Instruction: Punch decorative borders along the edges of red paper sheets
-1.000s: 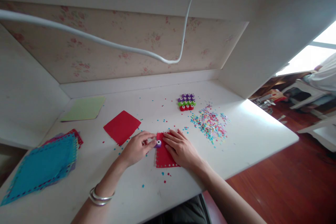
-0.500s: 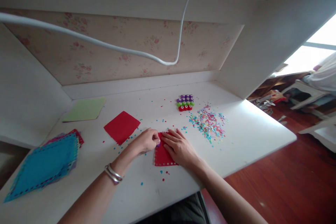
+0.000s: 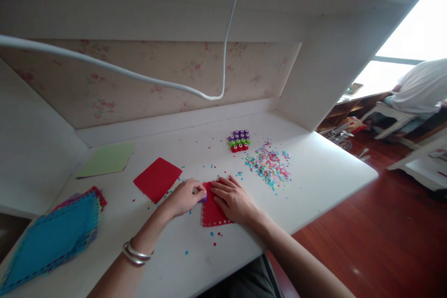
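A red paper sheet (image 3: 210,214) with small holes along its left and near edges lies near the front edge of a white worktop (image 3: 323,177), roughly midway along. The person's right hand (image 3: 233,198) is laid flat across the sheet's right part, fingers extended and grasping nothing, seemingly so the paper does not slide. The left hand (image 3: 186,195) is at the sheet's left edge, thumb and fingertips drawn together on a small purple craft punch (image 3: 203,199); the fingers cover most of it, so whether it is pressed down is hidden. It meets the paper's left margin, likely because a punch of this kind reaches only the border. Two silvery bangles (image 3: 135,256) circle the left wrist. Just beyond the left hand lies a red paper square (image 3: 158,179), turned cornerwise. Toward the back edge, right of middle, small craft punches (image 3: 239,140) stand in tight rows, purple, green and red, probably grouped by colour to be easy to pick from. Nearer the right end spreads a heap of multicoloured paper confetti (image 3: 268,166), apparently gathered away from the hands. Pale green paper (image 3: 105,159) lies by the back left corner; blue hole-edged sheets (image 3: 52,237) are stacked at the left end.
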The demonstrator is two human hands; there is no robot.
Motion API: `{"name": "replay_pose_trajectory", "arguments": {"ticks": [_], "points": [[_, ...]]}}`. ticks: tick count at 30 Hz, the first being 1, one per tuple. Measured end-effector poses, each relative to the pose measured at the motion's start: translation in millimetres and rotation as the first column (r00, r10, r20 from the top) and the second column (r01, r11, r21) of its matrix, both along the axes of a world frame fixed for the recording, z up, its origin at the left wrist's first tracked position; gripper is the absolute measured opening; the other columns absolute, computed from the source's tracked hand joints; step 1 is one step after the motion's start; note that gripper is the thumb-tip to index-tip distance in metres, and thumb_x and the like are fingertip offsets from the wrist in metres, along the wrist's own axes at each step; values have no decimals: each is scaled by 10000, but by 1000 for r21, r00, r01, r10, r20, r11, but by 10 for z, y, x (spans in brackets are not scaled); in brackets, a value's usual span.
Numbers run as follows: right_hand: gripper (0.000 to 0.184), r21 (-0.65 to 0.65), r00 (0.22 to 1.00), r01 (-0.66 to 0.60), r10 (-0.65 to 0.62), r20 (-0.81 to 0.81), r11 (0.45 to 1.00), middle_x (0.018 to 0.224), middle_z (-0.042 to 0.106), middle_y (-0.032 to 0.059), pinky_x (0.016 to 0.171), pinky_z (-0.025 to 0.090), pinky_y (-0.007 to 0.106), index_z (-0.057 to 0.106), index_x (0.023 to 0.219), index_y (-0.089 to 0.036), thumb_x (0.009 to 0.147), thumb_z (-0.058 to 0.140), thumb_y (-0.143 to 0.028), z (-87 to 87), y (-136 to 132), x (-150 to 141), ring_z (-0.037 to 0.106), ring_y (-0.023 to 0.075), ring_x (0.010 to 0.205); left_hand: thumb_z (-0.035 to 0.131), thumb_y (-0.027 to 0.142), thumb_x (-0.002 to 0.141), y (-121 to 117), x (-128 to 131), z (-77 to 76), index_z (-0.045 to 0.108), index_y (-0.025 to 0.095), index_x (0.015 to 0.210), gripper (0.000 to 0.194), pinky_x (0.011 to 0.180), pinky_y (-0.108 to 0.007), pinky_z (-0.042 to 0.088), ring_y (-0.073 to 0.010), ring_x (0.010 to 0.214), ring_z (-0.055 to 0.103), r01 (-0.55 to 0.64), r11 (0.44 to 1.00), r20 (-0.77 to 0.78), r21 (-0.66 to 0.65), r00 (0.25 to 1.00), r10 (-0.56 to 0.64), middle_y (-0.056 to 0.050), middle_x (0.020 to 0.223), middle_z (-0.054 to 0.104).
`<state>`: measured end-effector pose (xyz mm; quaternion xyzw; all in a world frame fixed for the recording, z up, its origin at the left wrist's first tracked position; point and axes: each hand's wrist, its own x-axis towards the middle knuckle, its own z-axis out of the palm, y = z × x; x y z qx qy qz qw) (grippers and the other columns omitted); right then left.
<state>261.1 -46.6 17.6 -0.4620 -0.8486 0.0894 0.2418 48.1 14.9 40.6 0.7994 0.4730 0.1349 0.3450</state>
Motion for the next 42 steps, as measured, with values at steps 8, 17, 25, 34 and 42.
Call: {"name": "replay_pose_trajectory", "arguments": {"ticks": [8,17,25,34,42], "points": [[341,-24,1000,3,-3,-5,1000,1346,612,25,1149,267,486,600,1295,-271,996,439,-294,-3,16,0,480,226,1301,457,401,956,-12,-294,-97,744,221,921,341,883,-331,498,-207,925,645,-26,982,54,185,998,16,-60,972,699],[349,-88,989,39,-51,-138,995,1336,618,43,1141,325,499,599,1301,-257,980,461,-260,-10,94,23,498,238,1301,658,270,839,-100,-419,-375,692,232,1119,284,950,-360,512,-227,1046,643,-149,965,136,215,983,121,-66,1131,675],[424,-236,967,-121,61,-246,964,1302,632,81,964,498,360,540,1362,-257,942,542,-312,349,381,-349,618,220,1149,609,238,860,-206,-387,-334,592,248,1254,394,841,-303,547,-178,893,678,-199,965,251,170,956,153,-40,1123,685],[232,-438,960,-226,123,-251,870,889,751,-26,665,487,209,734,1067,-254,907,567,-267,540,646,-536,659,124,750,612,348,891,-256,-352,-303,594,218,1141,283,741,-291,530,-175,727,652,-334,919,274,210,922,272,-24,886,695],[264,-255,902,395,-425,-74,883,803,757,-14,625,471,241,788,917,-268,864,588,-431,515,1511,108,662,151,714,503,398,959,-244,-376,-331,577,217,1099,241,736,-280,521,-151,727,645,-377,887,327,267,901,285,-38,1003,684]]}}
